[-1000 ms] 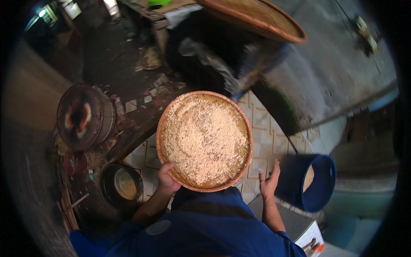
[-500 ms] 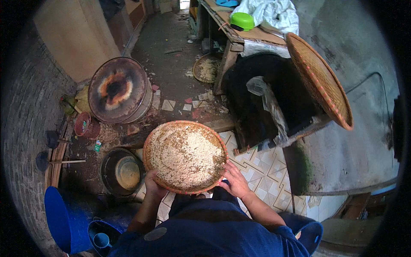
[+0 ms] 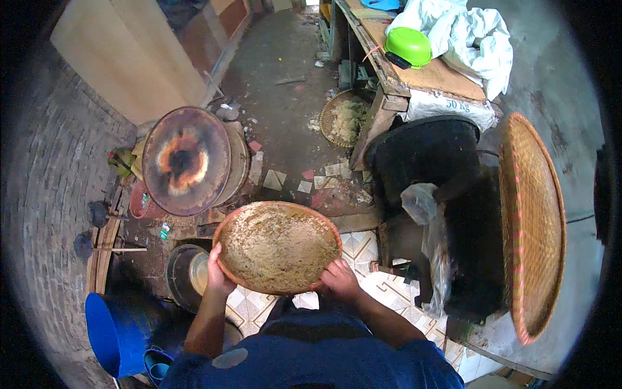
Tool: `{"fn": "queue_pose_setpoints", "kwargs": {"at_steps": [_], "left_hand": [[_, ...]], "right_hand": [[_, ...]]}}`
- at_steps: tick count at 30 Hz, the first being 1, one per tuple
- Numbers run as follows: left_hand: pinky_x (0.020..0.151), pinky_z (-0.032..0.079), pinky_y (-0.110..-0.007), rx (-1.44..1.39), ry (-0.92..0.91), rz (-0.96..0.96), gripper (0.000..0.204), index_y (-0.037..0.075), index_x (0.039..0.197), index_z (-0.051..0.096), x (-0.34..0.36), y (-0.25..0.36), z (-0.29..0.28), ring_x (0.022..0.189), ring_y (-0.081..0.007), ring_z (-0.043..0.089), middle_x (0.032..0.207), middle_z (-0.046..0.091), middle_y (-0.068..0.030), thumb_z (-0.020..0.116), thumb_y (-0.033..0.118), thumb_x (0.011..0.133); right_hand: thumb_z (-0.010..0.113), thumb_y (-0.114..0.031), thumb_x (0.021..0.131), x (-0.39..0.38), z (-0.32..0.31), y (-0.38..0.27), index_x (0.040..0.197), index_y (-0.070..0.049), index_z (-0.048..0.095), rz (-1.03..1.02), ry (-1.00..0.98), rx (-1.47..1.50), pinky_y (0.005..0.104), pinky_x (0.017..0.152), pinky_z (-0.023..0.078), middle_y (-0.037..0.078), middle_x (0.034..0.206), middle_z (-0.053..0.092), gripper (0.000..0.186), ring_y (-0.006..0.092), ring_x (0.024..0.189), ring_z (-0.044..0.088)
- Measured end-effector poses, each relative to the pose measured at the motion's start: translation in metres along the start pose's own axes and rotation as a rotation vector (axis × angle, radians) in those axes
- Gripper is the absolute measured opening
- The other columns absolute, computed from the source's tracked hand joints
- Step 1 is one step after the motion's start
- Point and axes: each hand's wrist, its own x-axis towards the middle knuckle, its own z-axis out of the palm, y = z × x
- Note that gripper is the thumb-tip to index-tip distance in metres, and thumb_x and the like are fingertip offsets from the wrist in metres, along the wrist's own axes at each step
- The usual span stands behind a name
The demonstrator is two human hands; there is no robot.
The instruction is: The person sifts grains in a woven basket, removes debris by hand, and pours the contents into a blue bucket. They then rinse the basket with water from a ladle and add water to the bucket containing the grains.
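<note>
A single round woven tray (image 3: 277, 247), shallow and reddish at the rim, is held level in front of the person's chest, above the patterned tile floor (image 3: 363, 249). It carries a thin, even layer of pale grain that reaches almost to the rim all round. The left hand (image 3: 218, 277) is clamped on the tray's near-left edge, thumb over the rim; the right hand (image 3: 339, 280) is closed on the near-right edge, fingers curled over the rim. Both forearms come up from the blue garment at the lower edge.

Just left of the tray and below it stands one dark round pot (image 3: 184, 277) with a pale inside, and beyond that one blue bucket (image 3: 107, 330) at the lower left. Behind the tray's far-left edge stands one scorched round metal drum (image 3: 188, 161), tilted so its burnt face shows. A second, smaller woven tray (image 3: 343, 118) with pale material lies on the dirt floor well beyond, beside the leg of a wooden counter (image 3: 440, 76). That counter bears one green bowl (image 3: 408, 45) and a heap of white sacking (image 3: 470, 35). To the right, a black tub (image 3: 424, 152) sits near the tray's far-right side, and one large woven basket (image 3: 532, 227) stands on edge against the grey wall.

Open floor lies ahead of the tray between drum and counter; the brick wall (image 3: 52, 194) closes the left side.
</note>
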Motion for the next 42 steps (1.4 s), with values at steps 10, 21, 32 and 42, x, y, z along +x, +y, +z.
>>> {"fn": "queue_pose_setpoints", "kwargs": {"at_steps": [10,21,32,42], "left_hand": [[0.106,0.04,-0.046,-0.063,-0.117,-0.169,0.078,0.011,0.141,0.043,0.143,-0.003,0.084,0.126,-0.0275,0.05,0.138,0.052,-0.01,0.039,0.071,0.09],[0.086,0.049,-0.05,0.2,-0.08,-0.409,0.071,0.025,0.146,0.035,0.235,-0.034,0.094,0.105,-0.0328,0.057,0.128,0.05,-0.0128,0.041,0.069,0.09],[0.088,0.05,-0.043,0.681,-0.354,-0.744,0.058,0.009,0.142,0.044,0.438,-0.09,0.121,0.109,-0.0282,0.058,0.138,0.05,-0.0132,0.057,0.036,0.093],[0.1,0.044,-0.045,0.997,-0.634,-0.412,0.054,0.006,0.14,0.044,0.587,-0.193,0.133,0.119,-0.0398,0.054,0.133,0.053,-0.0239,0.049,0.033,0.094]], "right_hand": [[0.076,-0.031,0.075,0.064,-0.045,0.07,0.08,-0.009,0.059,0.09,0.109,-0.16,0.0418,0.064,0.035,0.009,0.077,0.053,0.028,0.0292,0.071,0.052],[0.076,-0.023,0.077,0.181,-0.05,0.136,0.08,-0.002,0.055,0.374,0.383,-0.199,0.0413,0.069,0.036,0.014,0.076,0.052,0.03,0.0332,0.073,0.05],[0.066,-0.014,0.09,0.338,0.01,0.323,0.09,-0.001,0.053,0.932,0.599,0.109,0.0268,0.071,0.043,0.004,0.081,0.054,0.018,0.0107,0.076,0.048],[0.058,-0.044,0.096,0.425,0.096,0.634,0.121,0.005,0.053,1.128,1.17,0.527,0.0358,0.093,0.045,0.011,0.117,0.058,0.056,0.0213,0.101,0.057]]}}
